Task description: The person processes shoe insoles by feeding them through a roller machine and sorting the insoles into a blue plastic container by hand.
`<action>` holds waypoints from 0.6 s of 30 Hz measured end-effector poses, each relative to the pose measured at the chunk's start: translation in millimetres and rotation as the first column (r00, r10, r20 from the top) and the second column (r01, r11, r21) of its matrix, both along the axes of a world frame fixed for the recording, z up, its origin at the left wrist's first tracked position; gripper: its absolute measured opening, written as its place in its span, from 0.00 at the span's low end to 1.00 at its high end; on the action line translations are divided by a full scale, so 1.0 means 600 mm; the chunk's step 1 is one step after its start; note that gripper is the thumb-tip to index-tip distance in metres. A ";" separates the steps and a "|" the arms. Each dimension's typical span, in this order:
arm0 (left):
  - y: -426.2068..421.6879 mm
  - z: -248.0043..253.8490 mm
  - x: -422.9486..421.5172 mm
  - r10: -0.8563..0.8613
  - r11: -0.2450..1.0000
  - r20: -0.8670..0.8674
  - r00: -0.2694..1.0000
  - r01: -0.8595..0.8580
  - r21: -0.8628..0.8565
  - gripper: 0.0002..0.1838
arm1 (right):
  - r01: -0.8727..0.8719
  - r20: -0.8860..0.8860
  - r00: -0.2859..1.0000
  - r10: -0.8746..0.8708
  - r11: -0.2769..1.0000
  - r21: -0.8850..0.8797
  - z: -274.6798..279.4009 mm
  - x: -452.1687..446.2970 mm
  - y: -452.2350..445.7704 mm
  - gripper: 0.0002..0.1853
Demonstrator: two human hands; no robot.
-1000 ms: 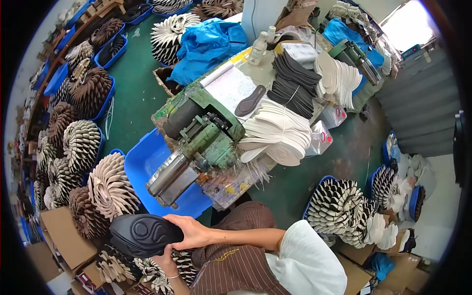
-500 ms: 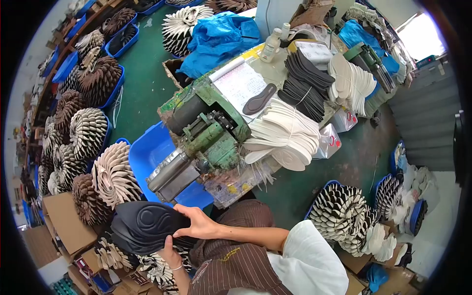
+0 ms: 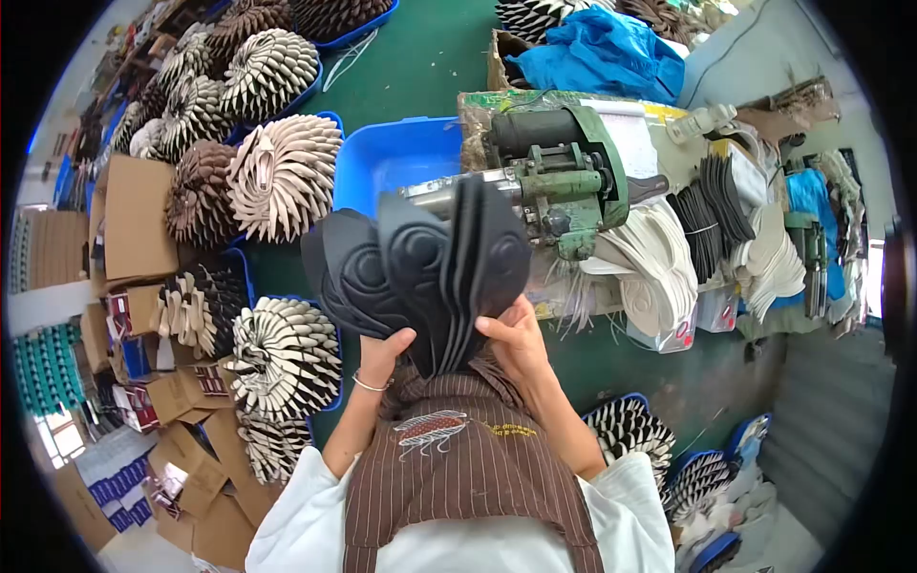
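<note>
left grip (image 3: 384, 352) and right grip (image 3: 521, 346) are closed on the near ends of the insoles (image 3: 413, 256), which fan lengthwise away ahead of both.

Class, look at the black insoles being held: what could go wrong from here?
The black insoles are fanned apart between the left grip and right grip, so some might slip loose. Their upper ends overlap the machine in view and could bump it, though the gap is hard to judge.
</note>
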State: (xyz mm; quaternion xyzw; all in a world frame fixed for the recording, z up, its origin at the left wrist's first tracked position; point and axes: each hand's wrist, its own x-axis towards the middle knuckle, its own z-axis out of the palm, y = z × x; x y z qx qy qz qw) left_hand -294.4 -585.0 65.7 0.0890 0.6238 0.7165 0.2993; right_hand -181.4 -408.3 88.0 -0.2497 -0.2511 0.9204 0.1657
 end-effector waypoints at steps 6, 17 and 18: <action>0.001 0.044 -0.049 -0.041 0.965 0.293 0.955 -0.038 0.260 0.34 | 0.121 0.100 0.984 -0.147 0.966 0.227 -0.069 0.057 -0.004 0.26; -0.060 0.006 -0.092 -0.278 0.821 0.456 0.845 -0.037 0.570 0.52 | -0.020 0.370 0.883 -0.289 0.764 0.645 -0.175 -0.036 0.028 0.11; -0.056 0.015 -0.093 -0.281 0.819 0.465 0.839 -0.043 0.573 0.51 | 0.113 0.244 0.919 -0.309 0.801 0.587 -0.143 -0.056 0.025 0.12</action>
